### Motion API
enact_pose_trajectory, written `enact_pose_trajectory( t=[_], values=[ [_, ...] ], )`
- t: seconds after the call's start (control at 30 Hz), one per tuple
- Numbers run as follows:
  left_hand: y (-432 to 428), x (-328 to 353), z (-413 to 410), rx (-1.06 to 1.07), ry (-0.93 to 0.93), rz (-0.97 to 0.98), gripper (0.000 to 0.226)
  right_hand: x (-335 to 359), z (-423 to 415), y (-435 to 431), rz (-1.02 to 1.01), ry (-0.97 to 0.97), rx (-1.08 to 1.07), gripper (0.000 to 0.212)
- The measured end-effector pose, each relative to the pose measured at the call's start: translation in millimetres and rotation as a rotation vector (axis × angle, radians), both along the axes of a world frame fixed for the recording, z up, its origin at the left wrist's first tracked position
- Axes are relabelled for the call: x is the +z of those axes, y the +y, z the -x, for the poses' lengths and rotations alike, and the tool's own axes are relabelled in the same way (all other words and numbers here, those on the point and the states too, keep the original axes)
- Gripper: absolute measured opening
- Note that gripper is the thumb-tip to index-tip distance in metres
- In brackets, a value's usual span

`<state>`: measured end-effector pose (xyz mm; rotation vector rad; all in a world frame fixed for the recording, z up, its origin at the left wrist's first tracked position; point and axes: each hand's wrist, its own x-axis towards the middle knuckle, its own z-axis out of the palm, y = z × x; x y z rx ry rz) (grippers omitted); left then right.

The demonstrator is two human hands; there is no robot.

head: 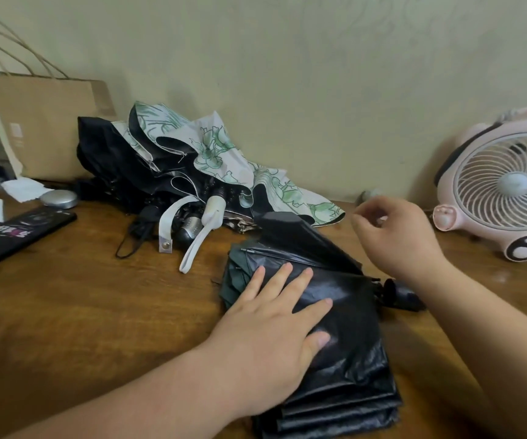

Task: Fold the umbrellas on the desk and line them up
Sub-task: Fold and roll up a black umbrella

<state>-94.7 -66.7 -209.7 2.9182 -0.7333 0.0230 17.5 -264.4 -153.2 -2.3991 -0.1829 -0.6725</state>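
Left hand (274,315): palm down, fingers straight and spread, forearm from 7 o'clock. Right hand (395,239): raised, fingers curled, blurred, forearm from 4 o'clock.
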Motion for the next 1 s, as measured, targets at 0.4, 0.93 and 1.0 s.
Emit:
enact_pose_trajectory(
  t=[0.4,0.93,1.0],
  values=[
    [-4,1,2,0.025,-0.015,-0.023,0.061,-10,-16,35,0.035,-0.070,0.056,0.032],
    [-3,10,9,-0.197,-0.006,0.185,0.040,-15,77,-45,0.042,-0.220,0.506,0.012],
    [0,18,14,-0.100,0.040,0.437,0.029,-20,82,-44,0.069,-0.207,0.558,0.014]
  ],
)
